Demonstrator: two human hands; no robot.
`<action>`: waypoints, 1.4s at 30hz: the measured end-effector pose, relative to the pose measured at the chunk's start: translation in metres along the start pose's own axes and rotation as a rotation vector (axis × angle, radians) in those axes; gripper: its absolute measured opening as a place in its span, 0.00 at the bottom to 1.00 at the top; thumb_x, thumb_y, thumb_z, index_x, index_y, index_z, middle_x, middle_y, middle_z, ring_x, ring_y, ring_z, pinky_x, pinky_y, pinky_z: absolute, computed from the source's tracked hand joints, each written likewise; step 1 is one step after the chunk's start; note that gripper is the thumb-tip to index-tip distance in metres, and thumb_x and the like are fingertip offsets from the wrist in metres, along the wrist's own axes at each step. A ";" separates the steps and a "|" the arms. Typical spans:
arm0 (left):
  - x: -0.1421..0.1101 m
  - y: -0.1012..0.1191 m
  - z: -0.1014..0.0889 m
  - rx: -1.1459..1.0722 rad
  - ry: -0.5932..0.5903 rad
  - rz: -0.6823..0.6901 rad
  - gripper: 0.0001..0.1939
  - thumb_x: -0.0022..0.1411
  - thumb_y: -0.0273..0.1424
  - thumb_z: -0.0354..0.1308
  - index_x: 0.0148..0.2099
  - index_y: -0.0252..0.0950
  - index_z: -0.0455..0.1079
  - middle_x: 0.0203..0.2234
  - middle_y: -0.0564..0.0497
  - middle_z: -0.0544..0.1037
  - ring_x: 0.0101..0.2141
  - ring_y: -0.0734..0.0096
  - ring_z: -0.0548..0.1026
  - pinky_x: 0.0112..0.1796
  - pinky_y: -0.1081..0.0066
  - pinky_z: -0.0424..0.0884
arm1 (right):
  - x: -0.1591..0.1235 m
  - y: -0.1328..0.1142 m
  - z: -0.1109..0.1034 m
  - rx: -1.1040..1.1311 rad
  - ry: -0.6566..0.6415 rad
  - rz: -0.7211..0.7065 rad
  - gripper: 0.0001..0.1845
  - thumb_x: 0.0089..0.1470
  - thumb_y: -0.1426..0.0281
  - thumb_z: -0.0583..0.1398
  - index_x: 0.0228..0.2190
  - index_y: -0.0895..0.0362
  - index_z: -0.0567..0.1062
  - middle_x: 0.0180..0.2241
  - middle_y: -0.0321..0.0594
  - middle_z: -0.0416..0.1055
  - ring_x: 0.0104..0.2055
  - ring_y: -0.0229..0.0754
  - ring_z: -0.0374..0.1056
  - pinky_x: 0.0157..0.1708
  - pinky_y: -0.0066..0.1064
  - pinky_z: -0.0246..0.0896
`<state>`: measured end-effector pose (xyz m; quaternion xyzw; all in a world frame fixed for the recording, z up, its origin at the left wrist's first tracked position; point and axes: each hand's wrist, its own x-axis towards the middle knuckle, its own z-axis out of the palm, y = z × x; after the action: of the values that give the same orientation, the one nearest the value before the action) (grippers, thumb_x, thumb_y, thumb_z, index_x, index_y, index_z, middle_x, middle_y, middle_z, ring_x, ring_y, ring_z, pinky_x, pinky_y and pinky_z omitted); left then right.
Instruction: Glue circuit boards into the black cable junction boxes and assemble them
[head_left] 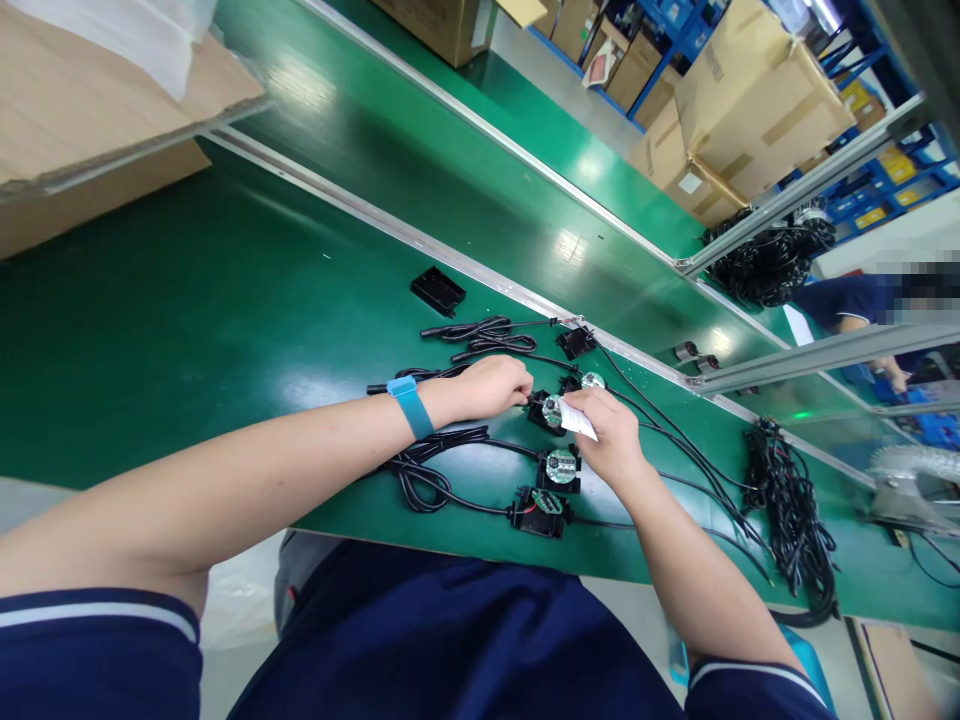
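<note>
Housing, black, on the green table, between left hand and right hand; round circuit board sits on it. Left hand wears a blue wristband, fingers bunched at the housing's left end; I can't tell from my feed if they grip anything. Right hand pinches a white slip just beside the board; contact with the board I can't make out. Nearer edge, I get two more units: second housing with its round board facing up, third housing with its board tilted. Farther side: black case, apart from the rest, near the metal rail. Coiled cables left, thick cable bundle right. Past the frame I catch a co-worker's sleeve.
</note>
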<state>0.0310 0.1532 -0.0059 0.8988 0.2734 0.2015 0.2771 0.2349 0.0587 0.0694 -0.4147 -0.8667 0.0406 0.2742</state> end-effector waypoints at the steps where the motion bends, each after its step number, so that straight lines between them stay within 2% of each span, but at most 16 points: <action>1: 0.000 0.000 0.000 0.001 -0.002 0.000 0.04 0.59 0.27 0.60 0.32 0.38 0.76 0.29 0.51 0.77 0.33 0.68 0.73 0.35 0.71 0.64 | -0.001 0.000 -0.001 -0.007 0.003 0.005 0.14 0.56 0.80 0.56 0.41 0.55 0.75 0.37 0.46 0.77 0.39 0.44 0.73 0.38 0.37 0.71; 11: 0.000 -0.001 -0.001 0.009 -0.002 -0.001 0.05 0.60 0.28 0.60 0.32 0.38 0.76 0.29 0.52 0.76 0.32 0.69 0.72 0.34 0.71 0.63 | -0.004 -0.002 -0.010 -0.040 0.050 0.030 0.14 0.56 0.80 0.56 0.39 0.53 0.76 0.35 0.43 0.78 0.37 0.44 0.74 0.36 0.37 0.72; 17: 0.000 -0.002 0.000 -0.001 0.002 0.018 0.05 0.60 0.28 0.60 0.32 0.38 0.76 0.28 0.52 0.77 0.32 0.69 0.73 0.34 0.71 0.64 | -0.007 -0.006 -0.006 0.049 0.068 0.125 0.13 0.57 0.78 0.58 0.40 0.51 0.77 0.37 0.42 0.78 0.40 0.44 0.74 0.39 0.39 0.72; 25: 0.000 0.002 -0.004 -0.021 -0.002 -0.012 0.05 0.59 0.26 0.60 0.33 0.37 0.77 0.29 0.51 0.78 0.33 0.67 0.74 0.35 0.70 0.65 | 0.004 -0.010 0.011 0.086 -0.011 0.038 0.13 0.58 0.79 0.55 0.40 0.54 0.76 0.37 0.44 0.77 0.39 0.43 0.73 0.38 0.35 0.71; 29: 0.000 0.002 -0.004 -0.022 0.001 -0.013 0.05 0.59 0.26 0.60 0.32 0.38 0.77 0.29 0.51 0.77 0.32 0.67 0.74 0.35 0.70 0.66 | 0.004 -0.008 0.009 0.047 -0.026 0.033 0.14 0.56 0.80 0.55 0.39 0.54 0.76 0.36 0.44 0.77 0.38 0.43 0.73 0.37 0.35 0.70; 36: 0.001 0.003 -0.005 -0.006 -0.023 -0.021 0.05 0.59 0.27 0.60 0.33 0.37 0.77 0.29 0.51 0.78 0.33 0.67 0.74 0.35 0.70 0.65 | 0.001 -0.005 0.002 0.048 0.028 0.061 0.13 0.58 0.80 0.55 0.39 0.53 0.76 0.36 0.44 0.77 0.39 0.43 0.73 0.38 0.36 0.70; 42: 0.000 0.005 -0.007 0.010 -0.025 -0.022 0.05 0.59 0.27 0.60 0.33 0.38 0.77 0.29 0.51 0.78 0.32 0.68 0.74 0.35 0.71 0.65 | 0.002 -0.005 0.003 0.039 -0.015 0.038 0.14 0.57 0.80 0.55 0.39 0.54 0.75 0.36 0.44 0.76 0.38 0.43 0.73 0.37 0.35 0.70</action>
<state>0.0293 0.1525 0.0027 0.8995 0.2809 0.1859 0.2784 0.2284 0.0574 0.0694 -0.4253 -0.8599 0.0658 0.2747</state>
